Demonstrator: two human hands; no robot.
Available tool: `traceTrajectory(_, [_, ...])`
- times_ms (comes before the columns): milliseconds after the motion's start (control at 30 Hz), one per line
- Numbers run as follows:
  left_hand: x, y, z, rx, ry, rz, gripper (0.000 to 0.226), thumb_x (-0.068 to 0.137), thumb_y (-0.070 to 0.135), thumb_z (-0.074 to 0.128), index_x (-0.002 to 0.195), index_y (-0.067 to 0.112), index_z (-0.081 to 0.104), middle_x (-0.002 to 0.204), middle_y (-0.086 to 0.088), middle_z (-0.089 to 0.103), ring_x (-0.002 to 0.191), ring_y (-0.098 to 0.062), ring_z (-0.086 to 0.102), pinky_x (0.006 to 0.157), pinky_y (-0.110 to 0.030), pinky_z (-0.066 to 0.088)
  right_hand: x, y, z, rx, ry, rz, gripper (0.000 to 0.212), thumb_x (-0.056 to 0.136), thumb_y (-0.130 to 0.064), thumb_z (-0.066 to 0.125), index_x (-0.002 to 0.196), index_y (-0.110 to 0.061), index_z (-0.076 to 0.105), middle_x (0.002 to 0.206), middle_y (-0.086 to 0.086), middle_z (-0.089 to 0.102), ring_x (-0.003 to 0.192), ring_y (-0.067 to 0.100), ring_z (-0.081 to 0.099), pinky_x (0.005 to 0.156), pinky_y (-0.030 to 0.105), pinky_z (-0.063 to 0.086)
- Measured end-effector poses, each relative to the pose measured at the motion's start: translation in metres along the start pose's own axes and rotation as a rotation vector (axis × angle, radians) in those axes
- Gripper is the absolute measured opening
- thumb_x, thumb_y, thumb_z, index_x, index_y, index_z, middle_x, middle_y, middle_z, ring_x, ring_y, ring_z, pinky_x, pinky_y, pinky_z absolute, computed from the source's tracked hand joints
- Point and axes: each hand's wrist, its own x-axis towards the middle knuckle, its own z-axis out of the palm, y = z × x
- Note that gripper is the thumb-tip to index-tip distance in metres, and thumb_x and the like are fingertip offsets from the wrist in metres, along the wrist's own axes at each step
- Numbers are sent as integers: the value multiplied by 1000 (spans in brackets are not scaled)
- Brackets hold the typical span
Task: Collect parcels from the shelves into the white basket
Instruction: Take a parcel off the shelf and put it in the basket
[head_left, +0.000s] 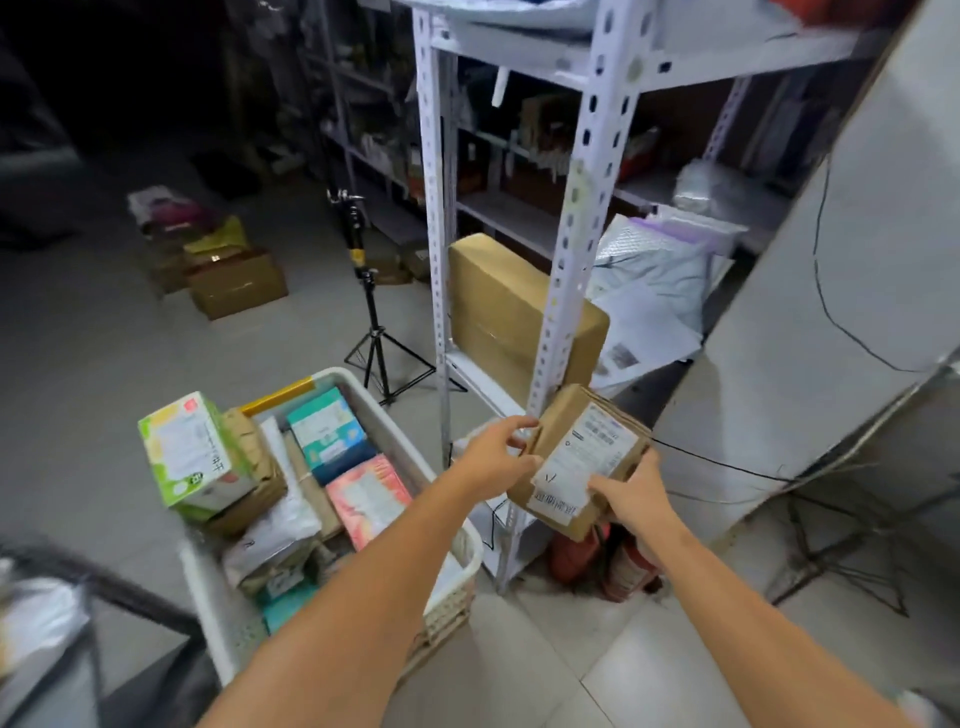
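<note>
I hold a small brown cardboard parcel (582, 457) with white labels in the air, just in front of the white metal shelf unit (587, 218). My left hand (496, 454) grips its left edge and my right hand (631, 496) grips its lower right corner. The white basket (462, 566) stands on the floor to the left, below my left forearm, filled with several parcels: a green-white box (189, 454), a teal box (330, 431), a pink packet (371, 496). A large brown box (509, 312) and grey mailer bags (654, 275) lie on the low shelf.
A black tripod (371, 312) stands behind the basket. Cardboard boxes (234, 280) sit on the floor at the far left. Red extinguishers (608, 566) lie under the shelf. A large white panel (857, 260) leans at the right with black cables.
</note>
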Motion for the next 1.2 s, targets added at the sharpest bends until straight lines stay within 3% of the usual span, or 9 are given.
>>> traceTrajectory(133, [9,2,7,57,-40,25,57,89,33,69,137,49,43,120,4,55,97,-21,67,81,-41,60,2,-1,-5,19,30,-16,62,85,5,67,135,-13,36,112,1,57,91,9,58,73,35,56])
traceTrajectory(267, [12,1,16,45,-38,24,58,87,36,70,132,57,40,118,4,57,99,-21,67,80,-44,61,2,-2,-15,23,18,-47,67,83,4,67,139,-20,39,121,-2,56,109,19,59,87,43,57])
traceTrajectory(467, [-17,-11,25,-105,38,-32,59,89,25,71,137,45,44,116,-2,61,98,-24,69,76,-48,61,-12,1,-17,-22,-81,-120,70,83,5,66,143,-19,39,127,1,58,109,16,57,74,25,53])
traceTrajectory(567, [-43,-18,24,-125,111,-50,59,90,27,70,139,45,43,115,1,61,98,-18,67,76,-40,62,-24,2,-11,-37,-153,-132,74,83,2,67,146,-22,36,131,0,56,112,19,58,91,40,56])
traceTrajectory(633, [-57,-25,19,-172,161,-73,59,90,28,70,139,45,42,115,2,59,101,-18,65,79,-44,61,-29,0,-2,-41,-206,-141,77,83,0,68,147,-24,34,128,-2,57,111,19,59,95,47,54])
traceTrajectory(833, [-96,-52,-19,-272,317,-150,56,92,24,68,140,41,44,111,3,63,102,-14,63,82,-44,60,-48,-18,50,-99,-361,-216,76,82,-6,73,145,-27,36,128,-3,54,118,21,55,97,51,53])
traceTrajectory(1033, [-109,-87,-80,-368,449,-194,52,94,21,66,137,40,43,110,4,61,106,-18,62,79,-41,61,-48,-48,129,-172,-471,-304,71,85,-1,70,145,-18,37,124,-3,51,112,13,50,93,34,50])
traceTrajectory(1200, [-95,-126,-148,-434,517,-214,53,94,18,65,138,38,43,115,-5,65,108,-24,65,86,-51,58,-34,-77,215,-220,-500,-335,71,83,-1,73,144,-17,40,137,2,52,122,17,51,105,44,47])
